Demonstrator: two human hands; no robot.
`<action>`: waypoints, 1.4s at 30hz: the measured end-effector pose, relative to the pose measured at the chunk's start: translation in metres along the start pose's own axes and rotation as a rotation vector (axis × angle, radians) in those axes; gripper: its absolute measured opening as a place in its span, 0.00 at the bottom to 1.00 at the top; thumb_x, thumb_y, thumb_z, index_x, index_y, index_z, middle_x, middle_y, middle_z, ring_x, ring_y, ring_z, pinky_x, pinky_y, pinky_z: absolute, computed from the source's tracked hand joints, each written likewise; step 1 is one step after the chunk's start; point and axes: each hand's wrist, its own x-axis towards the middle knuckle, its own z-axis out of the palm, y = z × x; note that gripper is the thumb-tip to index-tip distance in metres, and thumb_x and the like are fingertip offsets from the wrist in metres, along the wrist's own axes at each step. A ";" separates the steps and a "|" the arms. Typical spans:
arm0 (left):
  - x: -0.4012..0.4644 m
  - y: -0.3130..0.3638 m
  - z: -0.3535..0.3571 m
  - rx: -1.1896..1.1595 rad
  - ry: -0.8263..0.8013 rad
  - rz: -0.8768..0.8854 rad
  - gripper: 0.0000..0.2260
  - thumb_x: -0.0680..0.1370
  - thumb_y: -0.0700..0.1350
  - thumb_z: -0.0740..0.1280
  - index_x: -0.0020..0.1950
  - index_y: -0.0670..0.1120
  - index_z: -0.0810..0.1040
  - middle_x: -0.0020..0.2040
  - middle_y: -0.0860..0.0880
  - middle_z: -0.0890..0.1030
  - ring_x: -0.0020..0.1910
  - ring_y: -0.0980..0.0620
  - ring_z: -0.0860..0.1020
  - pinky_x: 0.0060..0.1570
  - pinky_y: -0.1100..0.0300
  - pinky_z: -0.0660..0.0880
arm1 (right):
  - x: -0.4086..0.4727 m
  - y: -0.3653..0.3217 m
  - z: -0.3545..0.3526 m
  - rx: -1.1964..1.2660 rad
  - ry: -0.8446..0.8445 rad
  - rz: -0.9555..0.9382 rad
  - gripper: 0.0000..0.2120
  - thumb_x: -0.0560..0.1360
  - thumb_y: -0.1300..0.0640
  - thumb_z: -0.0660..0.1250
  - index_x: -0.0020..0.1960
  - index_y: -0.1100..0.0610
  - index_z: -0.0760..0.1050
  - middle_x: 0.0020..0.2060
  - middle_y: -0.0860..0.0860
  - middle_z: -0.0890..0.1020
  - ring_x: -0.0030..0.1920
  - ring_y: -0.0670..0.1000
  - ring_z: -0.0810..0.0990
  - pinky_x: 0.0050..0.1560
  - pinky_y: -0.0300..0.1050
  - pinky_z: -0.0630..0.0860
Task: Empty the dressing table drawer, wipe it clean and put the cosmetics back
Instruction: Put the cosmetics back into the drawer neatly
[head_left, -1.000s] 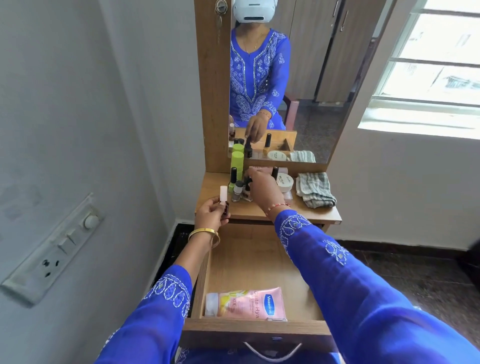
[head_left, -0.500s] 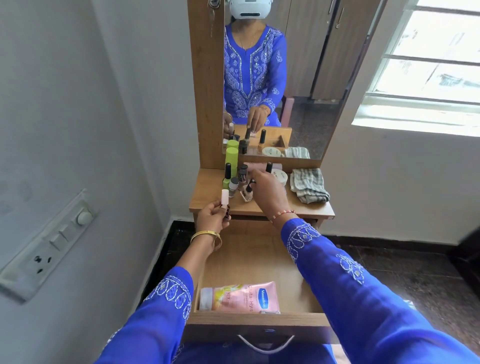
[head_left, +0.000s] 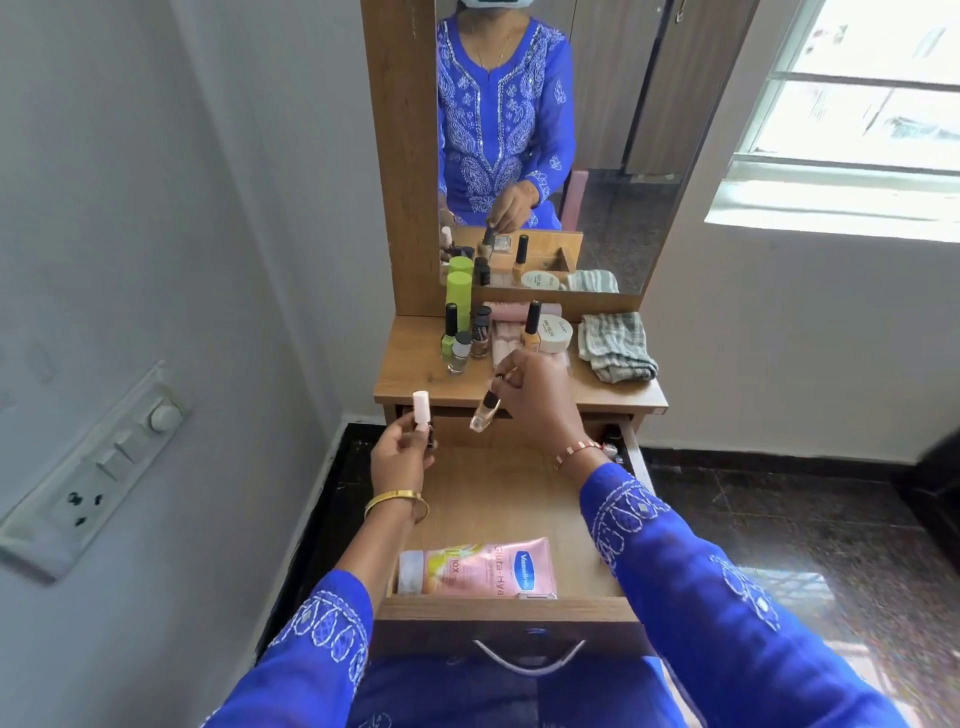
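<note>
Fingers of the right hand (head_left: 535, 402) pinch only the dark cap of a small clear bottle (head_left: 484, 413), which hangs tilted above the open drawer (head_left: 498, 613); a cap that is loose could, I judge, let the bottle drop onto the wood. Beside it the left hand (head_left: 402, 457) curls round a white-capped bottle (head_left: 422, 413), held upright. Beyond both hands more bottles (head_left: 460, 343) stand on the tabletop (head_left: 410, 364), while nearer the person a pink tube (head_left: 478, 569) lies in the drawer.
</note>
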 end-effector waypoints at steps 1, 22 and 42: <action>0.001 -0.004 -0.005 -0.009 0.043 0.010 0.14 0.78 0.38 0.61 0.64 0.43 0.72 0.43 0.49 0.78 0.39 0.53 0.76 0.42 0.61 0.75 | -0.003 0.001 0.005 0.012 -0.044 0.013 0.04 0.72 0.60 0.69 0.46 0.59 0.77 0.34 0.49 0.77 0.38 0.49 0.75 0.38 0.41 0.73; -0.003 -0.021 -0.029 0.116 0.218 0.149 0.13 0.78 0.42 0.61 0.63 0.45 0.74 0.43 0.53 0.77 0.39 0.60 0.75 0.45 0.56 0.76 | 0.003 0.002 0.114 -0.055 -0.356 0.137 0.09 0.73 0.66 0.63 0.49 0.59 0.79 0.47 0.57 0.83 0.48 0.56 0.80 0.44 0.37 0.70; -0.013 -0.020 -0.025 0.300 0.030 0.277 0.11 0.75 0.38 0.66 0.57 0.44 0.76 0.51 0.48 0.79 0.50 0.52 0.77 0.47 0.64 0.72 | -0.026 -0.012 0.060 0.594 -0.470 0.186 0.09 0.74 0.69 0.62 0.52 0.63 0.77 0.37 0.54 0.80 0.34 0.49 0.78 0.38 0.40 0.79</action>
